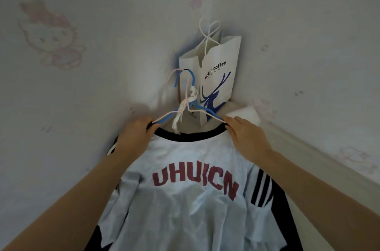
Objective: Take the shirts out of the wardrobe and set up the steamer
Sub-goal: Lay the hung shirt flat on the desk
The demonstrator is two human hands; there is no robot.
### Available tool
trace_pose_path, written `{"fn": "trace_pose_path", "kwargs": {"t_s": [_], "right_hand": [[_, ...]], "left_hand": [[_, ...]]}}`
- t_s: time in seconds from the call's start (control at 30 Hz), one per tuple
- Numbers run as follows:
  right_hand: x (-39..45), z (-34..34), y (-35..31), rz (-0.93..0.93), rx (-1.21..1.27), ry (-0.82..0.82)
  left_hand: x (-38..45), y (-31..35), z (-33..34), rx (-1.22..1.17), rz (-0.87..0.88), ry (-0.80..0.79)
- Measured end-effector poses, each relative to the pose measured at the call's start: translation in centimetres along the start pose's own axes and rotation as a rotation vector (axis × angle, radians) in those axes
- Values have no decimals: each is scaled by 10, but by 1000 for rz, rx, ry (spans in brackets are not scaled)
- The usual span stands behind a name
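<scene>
Head view: left hand (pixel 135 137) and right hand (pixel 244 137), each grip clamped on shirt (pixel 185 199) shoulder at hangers (pixel 185 94), apparently wall-hooked. Square collar evenly; avoid dislodging hangers.

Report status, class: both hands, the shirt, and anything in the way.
Left hand and right hand each grip the shirt at a shoulder, on pink and blue hangers. Paper bag stands right behind the hangers. No steamer in view.

A pale blue shirt (pixel 185 199) with dark collar trim, striped sleeves and red lettering hangs crumpled on pink and blue hangers (pixel 186 94) hooked together.
</scene>
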State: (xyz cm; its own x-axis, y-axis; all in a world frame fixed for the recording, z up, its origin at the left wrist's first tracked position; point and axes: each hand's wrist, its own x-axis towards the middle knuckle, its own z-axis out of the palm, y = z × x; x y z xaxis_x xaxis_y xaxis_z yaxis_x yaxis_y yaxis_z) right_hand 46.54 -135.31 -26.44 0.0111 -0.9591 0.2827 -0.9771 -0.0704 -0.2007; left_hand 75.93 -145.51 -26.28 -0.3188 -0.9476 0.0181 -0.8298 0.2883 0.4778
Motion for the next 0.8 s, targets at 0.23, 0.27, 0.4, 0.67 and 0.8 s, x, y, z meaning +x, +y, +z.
{"fn": "trace_pose_path", "kwargs": {"t_s": [0.23, 0.27, 0.4, 0.67, 0.8], "right_hand": [[8, 62, 25, 104, 20, -175], [10, 69, 27, 109, 13, -196], [15, 91, 35, 128, -8, -255], [10, 105, 42, 87, -139, -236], [9, 99, 42, 81, -162, -275]], "left_hand": [[17, -23, 66, 132, 5, 25], [18, -25, 73, 156, 9, 41], [23, -34, 96, 217, 37, 67], [25, -41, 112, 335, 139, 164], [21, -39, 112, 315, 159, 170]]}}
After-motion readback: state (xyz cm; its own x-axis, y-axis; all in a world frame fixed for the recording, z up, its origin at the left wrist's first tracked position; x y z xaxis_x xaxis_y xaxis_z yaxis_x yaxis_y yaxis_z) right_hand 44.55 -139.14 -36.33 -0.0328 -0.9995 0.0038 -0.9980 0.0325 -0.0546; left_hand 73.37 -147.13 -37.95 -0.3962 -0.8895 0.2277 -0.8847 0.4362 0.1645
